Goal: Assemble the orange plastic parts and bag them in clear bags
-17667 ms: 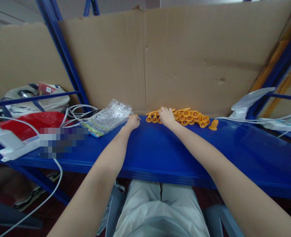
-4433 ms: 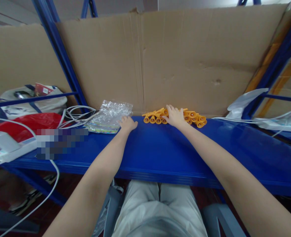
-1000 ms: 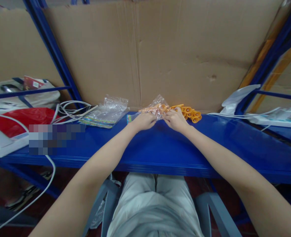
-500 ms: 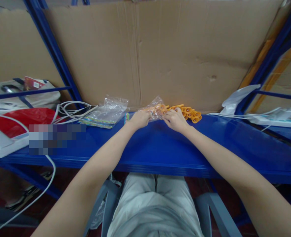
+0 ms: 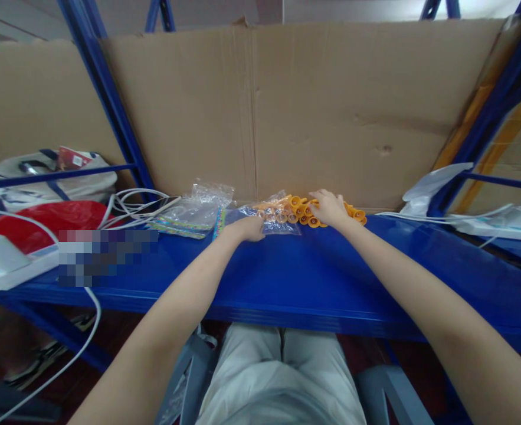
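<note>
A pile of yellow plastic pieces with round, cup-like ends (image 5: pixel 304 213) lies at the back of the blue table. Its left part is inside a clear plastic bag (image 5: pixel 292 227) with a coloured printed strip at its left end. My left hand (image 5: pixel 248 229) is closed on the bag near that strip; its fingertips are partly hidden. Over the right half of the pile rests my right hand (image 5: pixel 331 208), fingers apart and touching the pieces from above. Some pieces are covered by this hand.
More clear bags with a patterned edge (image 5: pixel 184 227) lie to the left. Beyond them are white cables (image 5: pixel 131 198), a red bag (image 5: pixel 65 215) and a white power strip (image 5: pixel 25 268). A cardboard panel (image 5: pixel 189 112) stands behind the table (image 5: pixel 295 283). White cables and plugs (image 5: pixel 499 218) occupy the right.
My right hand has shifted right and up, away from the bag and onto the loose yellow pieces, its fingers spreading. More bagged pieces show. My left hand stays at the bag; the view has tilted slightly upward.
</note>
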A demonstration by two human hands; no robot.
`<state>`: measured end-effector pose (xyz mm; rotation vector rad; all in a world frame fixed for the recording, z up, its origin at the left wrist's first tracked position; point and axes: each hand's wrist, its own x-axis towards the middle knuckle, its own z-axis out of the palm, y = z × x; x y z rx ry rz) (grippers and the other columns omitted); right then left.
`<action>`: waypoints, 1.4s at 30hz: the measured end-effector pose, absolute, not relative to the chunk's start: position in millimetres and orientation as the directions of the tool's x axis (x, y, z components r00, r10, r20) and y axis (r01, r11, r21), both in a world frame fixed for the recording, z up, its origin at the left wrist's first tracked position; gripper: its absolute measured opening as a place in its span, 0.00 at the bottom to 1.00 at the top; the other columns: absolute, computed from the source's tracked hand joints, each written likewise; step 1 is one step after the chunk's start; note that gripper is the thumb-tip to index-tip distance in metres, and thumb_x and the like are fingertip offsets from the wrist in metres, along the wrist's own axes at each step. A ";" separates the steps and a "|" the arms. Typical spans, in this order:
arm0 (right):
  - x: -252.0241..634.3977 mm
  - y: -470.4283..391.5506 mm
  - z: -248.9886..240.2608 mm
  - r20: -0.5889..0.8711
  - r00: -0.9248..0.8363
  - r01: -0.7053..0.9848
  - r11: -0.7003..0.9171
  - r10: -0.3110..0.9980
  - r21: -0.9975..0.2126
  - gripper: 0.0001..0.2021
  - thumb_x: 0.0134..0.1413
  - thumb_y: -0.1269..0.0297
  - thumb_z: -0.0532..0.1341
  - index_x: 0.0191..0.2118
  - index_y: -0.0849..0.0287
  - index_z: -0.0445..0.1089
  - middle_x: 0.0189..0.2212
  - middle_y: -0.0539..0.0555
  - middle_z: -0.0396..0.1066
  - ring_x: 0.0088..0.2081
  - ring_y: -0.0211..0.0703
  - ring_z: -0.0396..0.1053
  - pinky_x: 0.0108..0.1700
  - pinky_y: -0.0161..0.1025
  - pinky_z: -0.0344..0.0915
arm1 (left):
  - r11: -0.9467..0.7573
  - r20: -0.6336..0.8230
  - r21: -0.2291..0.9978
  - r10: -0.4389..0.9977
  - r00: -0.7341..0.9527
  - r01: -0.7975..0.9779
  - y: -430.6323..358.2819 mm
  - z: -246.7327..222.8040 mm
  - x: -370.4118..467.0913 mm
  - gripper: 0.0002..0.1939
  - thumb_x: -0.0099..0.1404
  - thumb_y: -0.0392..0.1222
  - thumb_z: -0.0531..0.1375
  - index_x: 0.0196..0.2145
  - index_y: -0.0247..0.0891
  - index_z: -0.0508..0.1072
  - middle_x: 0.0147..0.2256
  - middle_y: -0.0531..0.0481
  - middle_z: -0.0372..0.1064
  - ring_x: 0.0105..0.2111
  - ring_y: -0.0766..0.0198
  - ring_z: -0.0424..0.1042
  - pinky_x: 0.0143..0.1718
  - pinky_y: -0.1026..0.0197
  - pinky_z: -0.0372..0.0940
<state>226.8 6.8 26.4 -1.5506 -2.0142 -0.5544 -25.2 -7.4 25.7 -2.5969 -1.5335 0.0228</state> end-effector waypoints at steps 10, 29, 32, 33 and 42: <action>188.9 18.6 39.4 0.482 -0.169 0.984 0.179 0.860 0.025 0.21 0.63 0.56 0.52 0.55 0.58 0.70 0.53 0.65 0.71 0.54 0.61 0.67 0.53 0.60 0.58 | -0.373 -0.126 0.094 0.915 0.383 0.923 -11.8 29.6 -22.2 0.25 0.71 0.54 0.45 0.34 0.34 0.73 0.28 0.42 0.76 0.23 0.61 0.73 0.28 0.63 0.64; 184.1 39.2 36.9 0.504 0.117 0.864 0.163 0.855 -0.477 0.12 0.58 0.71 0.53 0.46 0.59 0.69 0.46 0.62 0.75 0.50 0.55 0.71 0.51 0.48 0.63 | -0.380 -0.112 0.075 0.915 0.387 0.922 2.7 23.2 -33.8 0.16 0.61 0.55 0.61 0.32 0.37 0.71 0.31 0.47 0.75 0.27 0.62 0.70 0.28 0.64 0.59; 198.5 42.7 39.7 0.507 0.215 0.686 0.241 0.834 -0.687 0.11 0.57 0.74 0.52 0.43 0.60 0.68 0.42 0.60 0.74 0.37 0.47 0.75 0.41 0.42 0.68 | -0.375 -0.127 0.098 0.914 0.385 0.922 3.1 24.8 -35.7 0.17 0.59 0.55 0.61 0.27 0.38 0.70 0.26 0.50 0.71 0.25 0.63 0.68 0.27 0.64 0.58; 203.5 43.1 41.3 0.497 0.242 0.613 0.266 0.833 -0.744 0.11 0.57 0.74 0.52 0.42 0.60 0.68 0.41 0.59 0.74 0.32 0.44 0.74 0.37 0.41 0.68 | -0.370 -0.135 0.110 0.914 0.383 0.922 4.3 24.8 -36.5 0.17 0.59 0.56 0.61 0.26 0.38 0.69 0.24 0.51 0.70 0.24 0.63 0.67 0.26 0.64 0.58; 238.7 2.2 49.3 0.447 0.158 0.158 0.424 0.880 -0.892 0.09 0.51 0.77 0.59 0.37 0.57 0.65 0.32 0.49 0.71 0.23 0.31 0.68 0.26 0.30 0.63 | -0.402 -0.165 0.293 0.873 0.460 0.868 16.0 20.1 -46.1 0.22 0.48 0.59 0.65 0.19 0.39 0.65 0.18 0.55 0.61 0.21 0.67 0.60 0.25 0.64 0.53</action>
